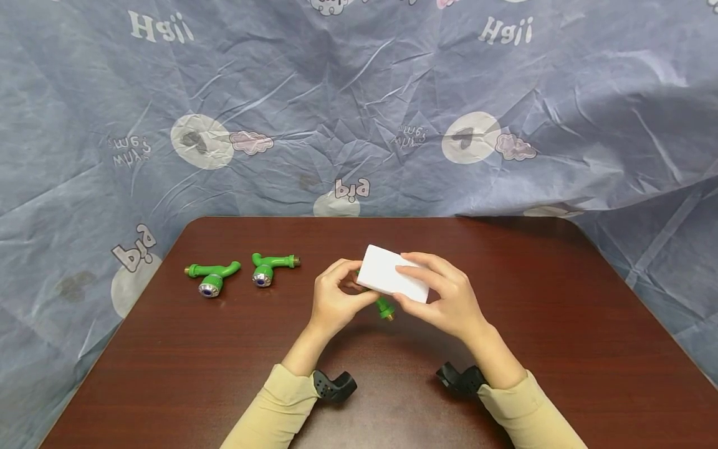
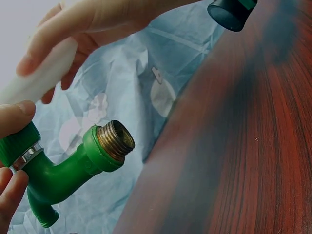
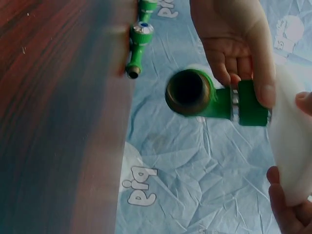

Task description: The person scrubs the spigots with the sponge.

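Pinching a green plastic tap with a brass threaded end (image 2: 58, 165) by its cap, the left hand (image 1: 335, 304) has its thumb and fingertips (image 2: 17, 117) curled around the green knob and the metal ring just below it. The tap's long axis runs out from those fingers toward the person and slightly down, the brass thread (image 1: 387, 315) leading, with the short spout hanging beneath the fingers in the left wrist view. Directly over the fingers lies a white rectangular foam block (image 1: 392, 282), gripped along its long edges by the right hand (image 1: 445, 298), thumb on the near edge and fingers laid over the top; the block is touching or just above the tap's knob, and which of the two cannot be told. Both hands float above a dark reddish-brown wooden table (image 1: 561, 324). Well to the left of the fingers, two more green plastic taps (image 1: 213, 277) (image 1: 269, 268) lie flat on the table, side by side, threaded ends pointing outward. Behind the table hangs a crinkled blue-grey printed cloth (image 1: 359, 93).
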A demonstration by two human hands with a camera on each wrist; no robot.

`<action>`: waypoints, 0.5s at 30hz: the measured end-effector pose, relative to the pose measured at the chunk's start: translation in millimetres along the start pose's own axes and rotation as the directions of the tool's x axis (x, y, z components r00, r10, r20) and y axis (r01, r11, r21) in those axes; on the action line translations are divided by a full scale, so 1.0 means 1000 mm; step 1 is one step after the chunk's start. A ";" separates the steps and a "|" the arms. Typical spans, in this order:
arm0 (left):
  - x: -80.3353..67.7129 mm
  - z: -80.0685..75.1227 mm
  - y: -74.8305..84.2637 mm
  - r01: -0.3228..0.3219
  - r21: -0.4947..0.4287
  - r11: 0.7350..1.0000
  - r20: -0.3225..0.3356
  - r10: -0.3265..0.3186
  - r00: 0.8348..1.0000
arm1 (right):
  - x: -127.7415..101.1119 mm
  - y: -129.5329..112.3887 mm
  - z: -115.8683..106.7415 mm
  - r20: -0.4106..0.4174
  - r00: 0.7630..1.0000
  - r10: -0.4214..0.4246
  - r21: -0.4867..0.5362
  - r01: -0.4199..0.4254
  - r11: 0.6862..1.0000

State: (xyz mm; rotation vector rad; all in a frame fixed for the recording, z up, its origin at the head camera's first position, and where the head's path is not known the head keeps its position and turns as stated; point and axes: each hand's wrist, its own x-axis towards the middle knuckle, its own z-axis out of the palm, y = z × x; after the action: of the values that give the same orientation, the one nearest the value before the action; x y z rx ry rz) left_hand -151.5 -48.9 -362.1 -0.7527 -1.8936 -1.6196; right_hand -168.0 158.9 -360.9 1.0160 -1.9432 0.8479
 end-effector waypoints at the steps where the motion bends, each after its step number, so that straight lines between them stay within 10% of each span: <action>1: 0.000 0.000 0.000 -0.001 0.004 1.000 -0.002 0.001 1.000 | 0.000 0.000 0.000 -0.005 1.000 0.013 -0.018 -0.013 1.000; 11: -0.003 -0.001 -0.028 0.036 0.040 0.999 -0.052 -0.034 0.998 | -0.001 0.008 -0.006 -0.113 0.989 0.097 -0.069 -0.106 0.992; 15: 0.002 -0.006 -0.009 0.044 0.039 0.998 -0.049 -0.043 0.998 | -0.001 0.007 -0.005 -0.049 0.998 0.036 -0.028 -0.038 0.999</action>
State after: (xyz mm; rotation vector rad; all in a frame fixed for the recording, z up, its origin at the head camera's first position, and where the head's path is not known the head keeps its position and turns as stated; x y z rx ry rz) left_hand -158.8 -55.7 -365.9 -0.6542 -1.9149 -1.6063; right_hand -172.4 166.9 -360.2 0.9370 -1.9333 0.8554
